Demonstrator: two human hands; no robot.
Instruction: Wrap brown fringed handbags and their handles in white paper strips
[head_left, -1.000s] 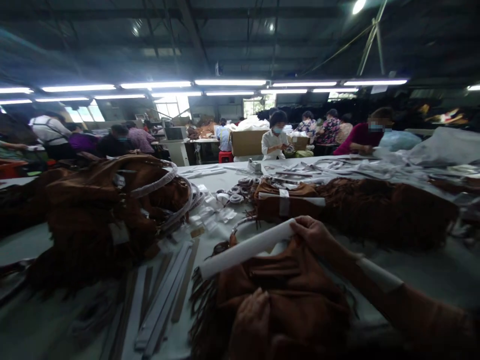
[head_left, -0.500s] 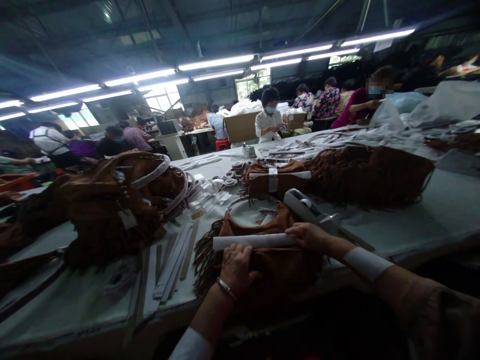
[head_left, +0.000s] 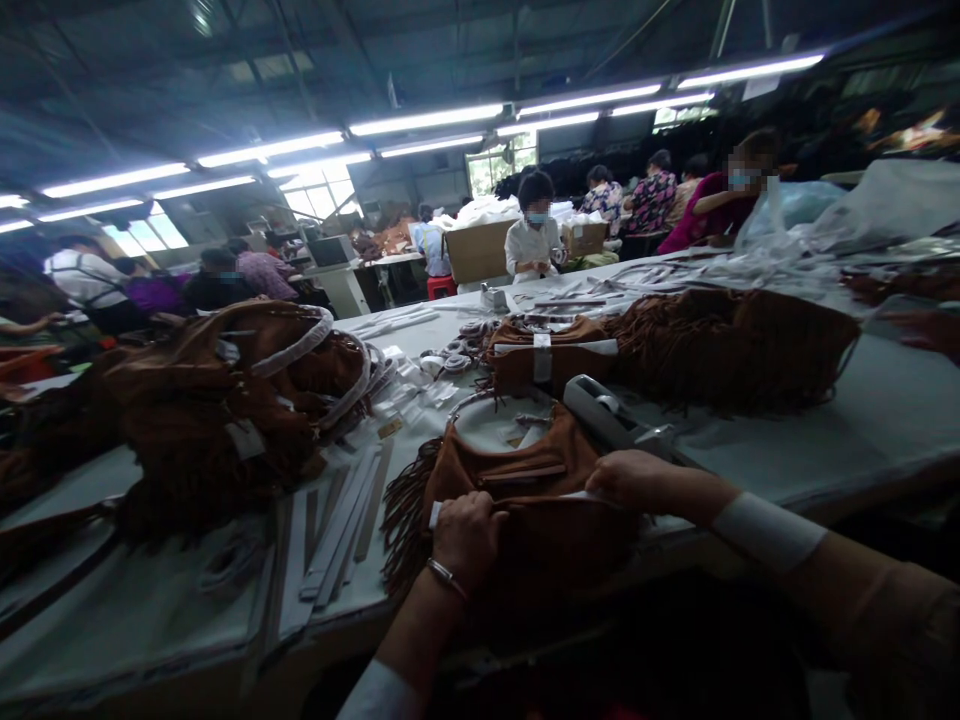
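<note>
A brown fringed bag [head_left: 525, 465] lies at the front edge of the table, its handle curving away from me. A white strip [head_left: 435, 514] shows only at its two ends, along the bag's near side; brown material hides its middle. My left hand [head_left: 466, 540], with a bracelet at the wrist, is closed on the bag's edge and the strip's left end. My right hand [head_left: 630, 483] pinches the edge at the strip's right end.
A grey tape dispenser [head_left: 600, 410] stands just behind the bag. Strips [head_left: 341, 530] lie left of it, beside a heap of brown bags [head_left: 217, 400]. Behind are a bag with a taped white strip [head_left: 551, 365] and more fringed bags [head_left: 735, 345]. Several people work farther back.
The white strip, fully visible across the bag before, is now mostly covered. My left hand has closed and moved slightly down; my right hand has shifted a little right.
</note>
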